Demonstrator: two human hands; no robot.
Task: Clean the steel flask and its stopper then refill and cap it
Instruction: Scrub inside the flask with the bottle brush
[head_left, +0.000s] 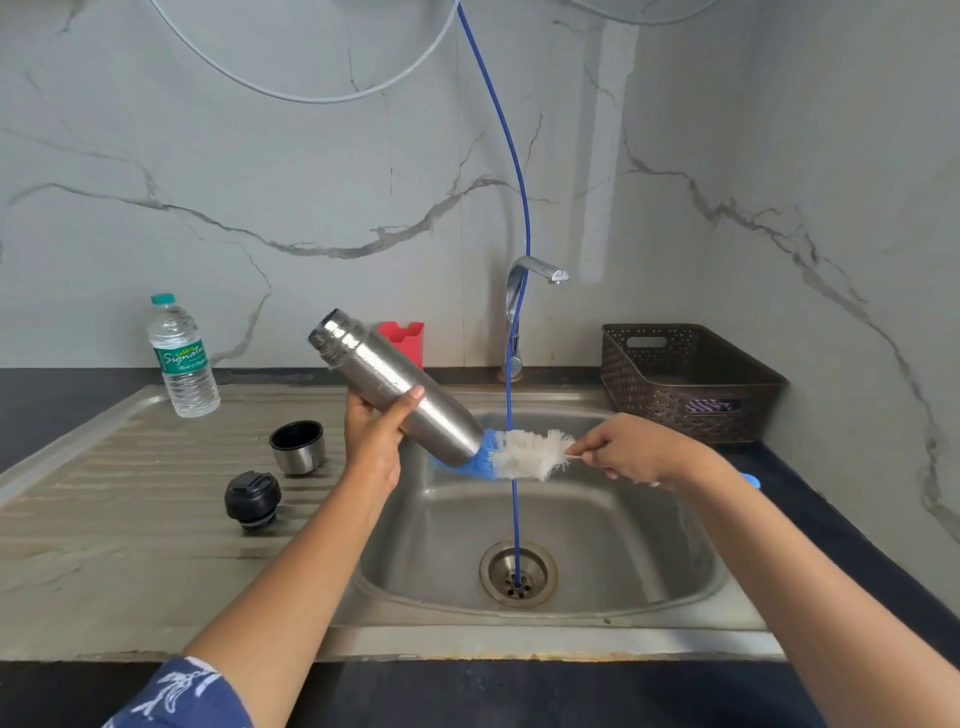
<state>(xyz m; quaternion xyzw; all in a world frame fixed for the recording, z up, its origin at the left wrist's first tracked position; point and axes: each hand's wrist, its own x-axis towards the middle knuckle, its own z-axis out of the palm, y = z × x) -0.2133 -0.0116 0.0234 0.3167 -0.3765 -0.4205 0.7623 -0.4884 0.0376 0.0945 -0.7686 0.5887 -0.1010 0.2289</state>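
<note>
fingers (408, 402) gripping flask (395, 382), steel sink (613, 525), marble wall (260, 156)

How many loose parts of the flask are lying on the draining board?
2. The steel cup stands mouth up on the draining board, left of the left hand. The black stopper sits in front of it, nearer the camera. None seems hidden.

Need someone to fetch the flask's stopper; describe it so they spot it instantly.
Look at the draining board left of the sink basin. The stopper lies nearer you than the steel cup. It is all black and knobbly; the cup is shiny, open-topped.
</note>
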